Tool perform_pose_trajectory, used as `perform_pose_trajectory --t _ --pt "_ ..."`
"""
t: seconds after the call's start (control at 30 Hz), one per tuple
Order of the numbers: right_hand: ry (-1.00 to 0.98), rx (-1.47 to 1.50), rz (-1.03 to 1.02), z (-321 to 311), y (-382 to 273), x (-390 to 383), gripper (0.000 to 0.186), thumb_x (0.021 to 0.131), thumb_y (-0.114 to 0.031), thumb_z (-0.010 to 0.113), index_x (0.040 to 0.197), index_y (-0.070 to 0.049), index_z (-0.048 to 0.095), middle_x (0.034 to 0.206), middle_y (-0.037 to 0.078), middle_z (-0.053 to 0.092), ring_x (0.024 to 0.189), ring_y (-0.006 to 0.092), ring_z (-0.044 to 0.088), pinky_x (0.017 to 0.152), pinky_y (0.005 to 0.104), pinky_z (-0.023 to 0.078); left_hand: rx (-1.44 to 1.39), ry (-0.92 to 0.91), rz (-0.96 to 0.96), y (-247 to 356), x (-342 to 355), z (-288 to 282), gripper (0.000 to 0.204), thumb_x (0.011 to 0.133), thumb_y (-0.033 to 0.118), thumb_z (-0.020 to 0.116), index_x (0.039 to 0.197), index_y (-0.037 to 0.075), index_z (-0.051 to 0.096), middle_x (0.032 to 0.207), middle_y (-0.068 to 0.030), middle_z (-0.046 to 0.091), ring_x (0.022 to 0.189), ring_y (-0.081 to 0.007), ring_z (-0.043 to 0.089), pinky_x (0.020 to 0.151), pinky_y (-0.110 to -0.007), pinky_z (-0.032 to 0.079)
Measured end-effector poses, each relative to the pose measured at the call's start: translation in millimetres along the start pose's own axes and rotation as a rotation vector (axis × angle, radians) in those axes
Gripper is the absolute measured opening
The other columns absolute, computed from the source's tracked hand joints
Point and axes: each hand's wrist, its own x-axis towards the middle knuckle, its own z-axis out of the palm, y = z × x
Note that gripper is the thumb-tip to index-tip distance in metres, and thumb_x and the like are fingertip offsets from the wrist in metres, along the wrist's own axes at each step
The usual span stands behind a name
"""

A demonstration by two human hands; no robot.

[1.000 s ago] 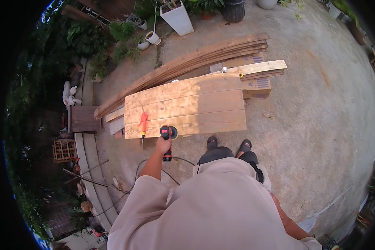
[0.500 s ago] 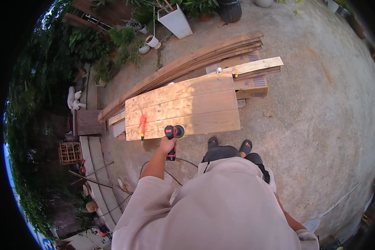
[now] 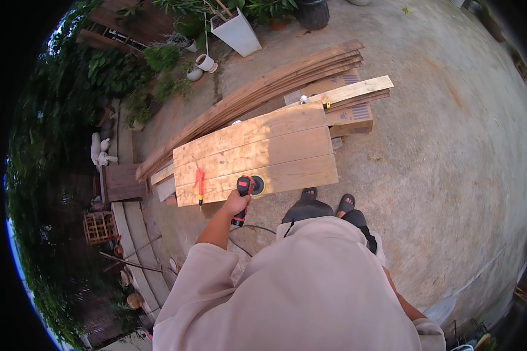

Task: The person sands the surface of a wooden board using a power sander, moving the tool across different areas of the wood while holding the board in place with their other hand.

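My left hand point(image 3: 236, 202) grips a black and red cordless disc sander point(image 3: 247, 186); its round pad with a yellow edge rests on the near part of a wooden panel point(image 3: 287, 134) of joined planks. A red blow gun point(image 3: 199, 181) with a yellow and black lower part lies on the panel to the left of the sander. My right forearm shows at the lower right beside my beige shirt, but my right hand is hidden.
Long stacked boards point(image 3: 234, 99), a pale plank point(image 3: 357, 88) and cardboard boxes point(image 3: 351, 123) lie beyond the panel. A white square planter point(image 3: 237, 35) and plants stand at the back. A hose point(image 3: 255, 228) crosses the concrete by my feet; a wooden crate point(image 3: 99, 228) sits left.
My left hand and the sander have moved a little right along the panel. The view has shifted slightly. My feet appear a little higher in relation to the panel's near edge.
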Motion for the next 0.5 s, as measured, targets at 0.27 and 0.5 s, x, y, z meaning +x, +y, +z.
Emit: perform_pose_trajectory --t 0.27,0.5 --pt "0.045 -0.033 -0.034 25 -8 6 0.04 0.098 -0.022 0.05 0.129 0.002 0.054 0.121 0.01 0.06 0.11 0.0152 0.054 0.094 0.0302 0.045 0.232 -0.049 0.047 20 3 -5 0.016 0.082 0.011 0.059 0.094 0.0 0.058 0.066 -0.0082 0.06 0.052 -0.0205 0.06 0.05 -0.037 0.05" --pt "0.05 -0.047 -0.049 44 -15 11 0.039 0.098 -0.022 0.05 0.128 0.002 0.055 0.12 0.01 0.061 0.109 0.0152 0.054 0.094 0.0304 0.045 0.08 -0.051 0.082 20 27 -18 0.012 0.08 0.008 0.056 0.088 -0.001 0.056 0.068 -0.0088 0.057 0.047 -0.0192 0.056 0.044 -0.036 0.048"
